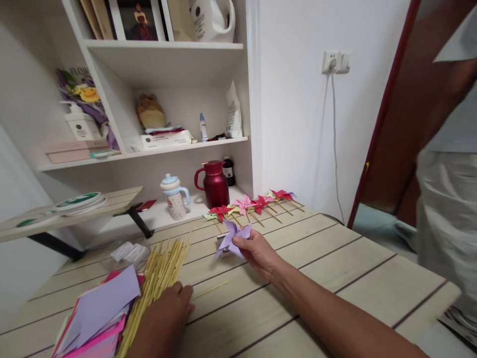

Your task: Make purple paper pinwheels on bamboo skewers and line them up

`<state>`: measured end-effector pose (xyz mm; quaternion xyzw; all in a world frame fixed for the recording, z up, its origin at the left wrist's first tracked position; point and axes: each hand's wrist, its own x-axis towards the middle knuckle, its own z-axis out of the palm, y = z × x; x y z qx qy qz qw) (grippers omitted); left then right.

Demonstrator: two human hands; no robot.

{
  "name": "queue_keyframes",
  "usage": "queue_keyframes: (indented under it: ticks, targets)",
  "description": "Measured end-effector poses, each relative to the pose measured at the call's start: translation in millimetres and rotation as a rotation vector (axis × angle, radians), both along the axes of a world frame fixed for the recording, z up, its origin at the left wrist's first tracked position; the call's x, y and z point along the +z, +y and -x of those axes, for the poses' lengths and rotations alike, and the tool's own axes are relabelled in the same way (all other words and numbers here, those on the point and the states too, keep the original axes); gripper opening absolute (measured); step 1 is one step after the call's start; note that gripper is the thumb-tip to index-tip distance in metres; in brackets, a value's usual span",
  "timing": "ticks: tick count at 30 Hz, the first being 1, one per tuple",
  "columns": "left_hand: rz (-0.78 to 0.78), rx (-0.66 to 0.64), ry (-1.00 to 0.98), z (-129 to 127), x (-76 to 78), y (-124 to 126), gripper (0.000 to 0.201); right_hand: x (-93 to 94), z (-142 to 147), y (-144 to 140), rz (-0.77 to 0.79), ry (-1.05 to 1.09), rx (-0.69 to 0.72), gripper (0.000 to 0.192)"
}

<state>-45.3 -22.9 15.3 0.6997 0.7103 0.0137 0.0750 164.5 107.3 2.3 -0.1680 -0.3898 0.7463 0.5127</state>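
Within the pinch of our right hand [260, 254], clamped on it, sits one lavender pinwheel [231, 240], and we'd call this the stick-picking step! Left of it, our left hand [167, 309] is down at one bundle of sticks [159, 274], too many to count; whether it grips any, we can't tell. One loose stick [213, 288] juts beside it; the next move, we reckon, calls for pairing one stick with that pinwheel. Beyond the right hand, several stick-mounted pinwheels [244, 203] overlap, defying a sure count; left of the left hand, one paper stack [106, 302].
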Motion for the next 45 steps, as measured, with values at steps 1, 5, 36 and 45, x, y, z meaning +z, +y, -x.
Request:
queue_keyframes:
  ticks: [1,5,36,45]
  targets:
    - [0.007,0.023,-0.013,0,-1.8,-2,0.039,0.5,0,0,0.001,0.000,0.002,0.035]
    - [0.038,0.038,-0.305,3,-6.2,-9,0.048,2.7,0,-1,0.013,0.001,0.012,0.035]
    - [-0.518,-0.344,0.389,-30,-52.3,24,0.024,5.3,-3,-2,0.025,-0.003,0.018,0.033]
    - [-0.494,-0.400,0.368,-39,-42.3,25,0.031,2.2,-2,0,0.032,0.006,0.014,0.033]
